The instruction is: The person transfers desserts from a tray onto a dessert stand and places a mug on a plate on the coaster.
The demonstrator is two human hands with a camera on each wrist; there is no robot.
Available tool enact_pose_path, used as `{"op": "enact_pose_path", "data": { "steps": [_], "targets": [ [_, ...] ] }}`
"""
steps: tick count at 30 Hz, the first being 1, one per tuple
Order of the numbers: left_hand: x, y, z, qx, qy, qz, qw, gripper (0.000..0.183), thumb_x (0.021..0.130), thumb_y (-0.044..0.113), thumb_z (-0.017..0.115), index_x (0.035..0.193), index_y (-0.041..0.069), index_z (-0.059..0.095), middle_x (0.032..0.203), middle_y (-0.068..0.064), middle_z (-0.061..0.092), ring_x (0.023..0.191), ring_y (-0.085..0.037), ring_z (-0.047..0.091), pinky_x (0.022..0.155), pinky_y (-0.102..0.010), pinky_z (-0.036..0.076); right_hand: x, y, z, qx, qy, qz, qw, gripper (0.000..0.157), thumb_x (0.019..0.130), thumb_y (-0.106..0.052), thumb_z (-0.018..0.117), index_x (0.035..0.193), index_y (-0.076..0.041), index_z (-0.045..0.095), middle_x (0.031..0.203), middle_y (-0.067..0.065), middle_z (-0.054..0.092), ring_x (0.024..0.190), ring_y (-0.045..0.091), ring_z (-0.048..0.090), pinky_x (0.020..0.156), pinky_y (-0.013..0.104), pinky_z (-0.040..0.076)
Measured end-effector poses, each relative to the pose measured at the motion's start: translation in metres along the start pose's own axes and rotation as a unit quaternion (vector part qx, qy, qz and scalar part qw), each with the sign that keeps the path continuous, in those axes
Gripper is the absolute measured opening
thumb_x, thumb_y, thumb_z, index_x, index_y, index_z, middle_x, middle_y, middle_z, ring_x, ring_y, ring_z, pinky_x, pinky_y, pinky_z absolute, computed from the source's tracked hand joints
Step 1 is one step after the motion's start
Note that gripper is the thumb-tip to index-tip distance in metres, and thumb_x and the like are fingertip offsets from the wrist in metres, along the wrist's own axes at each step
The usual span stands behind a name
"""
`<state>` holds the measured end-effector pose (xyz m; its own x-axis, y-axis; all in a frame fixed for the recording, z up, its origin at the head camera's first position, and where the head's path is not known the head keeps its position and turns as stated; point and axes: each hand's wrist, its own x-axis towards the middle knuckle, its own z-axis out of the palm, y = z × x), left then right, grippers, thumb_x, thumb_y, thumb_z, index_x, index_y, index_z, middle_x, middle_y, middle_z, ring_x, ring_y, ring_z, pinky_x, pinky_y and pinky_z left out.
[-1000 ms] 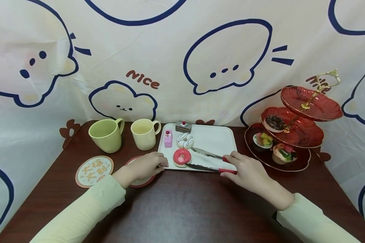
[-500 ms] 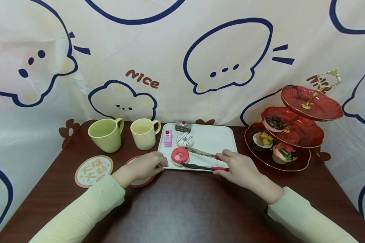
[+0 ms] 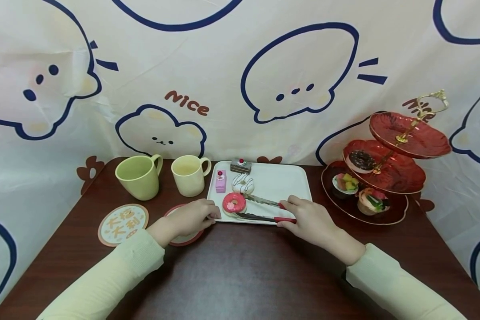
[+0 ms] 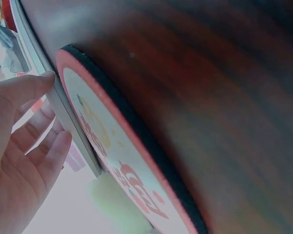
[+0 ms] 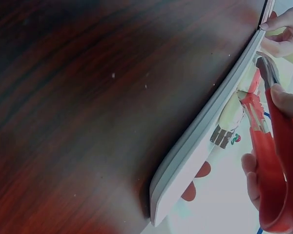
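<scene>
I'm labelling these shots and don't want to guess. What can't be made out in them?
Head view: much of the red-rimmed coaster, hidden by the left hand.
Left wrist view: the coaster's near end, cut off by the bottom edge.
Head view: how firmly the tongs press the pink doughnut; their tips are too small.
Right wrist view: most of the right hand, cut off by the right edge.

High head view, forward and down, with close wrist views, tray in all
</scene>
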<state>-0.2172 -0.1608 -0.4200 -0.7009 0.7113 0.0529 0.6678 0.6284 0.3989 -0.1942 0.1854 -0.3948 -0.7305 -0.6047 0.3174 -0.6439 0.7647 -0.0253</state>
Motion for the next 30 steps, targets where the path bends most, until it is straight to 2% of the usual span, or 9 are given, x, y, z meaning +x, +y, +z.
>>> {"op": "enact_pose_path", "data": {
  "steps": [5, 14, 23, 30],
  "targets": [
    [0.001, 0.0, 0.001, 0.008, 0.002, 0.008, 0.9999, 0.015, 0.091, -0.003, 0.072, 0.099, 0.009, 0.074, 0.094, -0.003, 0.067, 0.09, -0.017, 0.066, 0.081, -0.034, 0.056, -0.002, 0.0, -0.002, -0.003, -0.009, 0.011, 1.0, 0.049, 0.084, -0.037, 0.085, 0.118, -0.004, 0.075, 0.102, 0.006, 0.067, 0.071, 0.02, 0.063, 0.054, 0.033, 0.05],
    [0.0, 0.0, -0.002, -0.001, -0.005, -0.002, 1.0, 0.014, 0.092, -0.003, 0.072, 0.099, 0.009, 0.074, 0.095, -0.002, 0.066, 0.089, -0.016, 0.065, 0.081, -0.034, 0.056, -0.008, 0.006, -0.013, -0.002, -0.019, 0.046, 0.999, 0.05, 0.084, -0.034, 0.086, 0.122, -0.004, 0.074, 0.107, 0.008, 0.068, 0.068, 0.019, 0.058, 0.054, 0.031, 0.047],
    [-0.001, 0.0, -0.001, 0.002, -0.004, -0.001, 1.0, 0.014, 0.092, -0.003, 0.071, 0.099, 0.009, 0.074, 0.095, -0.002, 0.066, 0.09, -0.016, 0.065, 0.081, -0.033, 0.055, -0.018, 0.012, -0.033, 0.01, -0.021, 0.088, 0.996, 0.051, 0.085, -0.035, 0.085, 0.124, -0.005, 0.074, 0.112, 0.009, 0.069, 0.068, 0.019, 0.059, 0.048, 0.03, 0.043],
    [-0.001, 0.001, 0.0, 0.0, 0.002, 0.006, 1.0, 0.014, 0.092, -0.003, 0.072, 0.099, 0.008, 0.074, 0.095, -0.002, 0.066, 0.09, -0.016, 0.065, 0.08, -0.032, 0.055, -0.028, 0.016, -0.049, 0.008, -0.014, 0.11, 0.994, 0.054, 0.083, -0.035, 0.086, 0.124, -0.003, 0.073, 0.109, 0.01, 0.069, 0.064, 0.019, 0.054, 0.049, 0.031, 0.043]
  ]
}}
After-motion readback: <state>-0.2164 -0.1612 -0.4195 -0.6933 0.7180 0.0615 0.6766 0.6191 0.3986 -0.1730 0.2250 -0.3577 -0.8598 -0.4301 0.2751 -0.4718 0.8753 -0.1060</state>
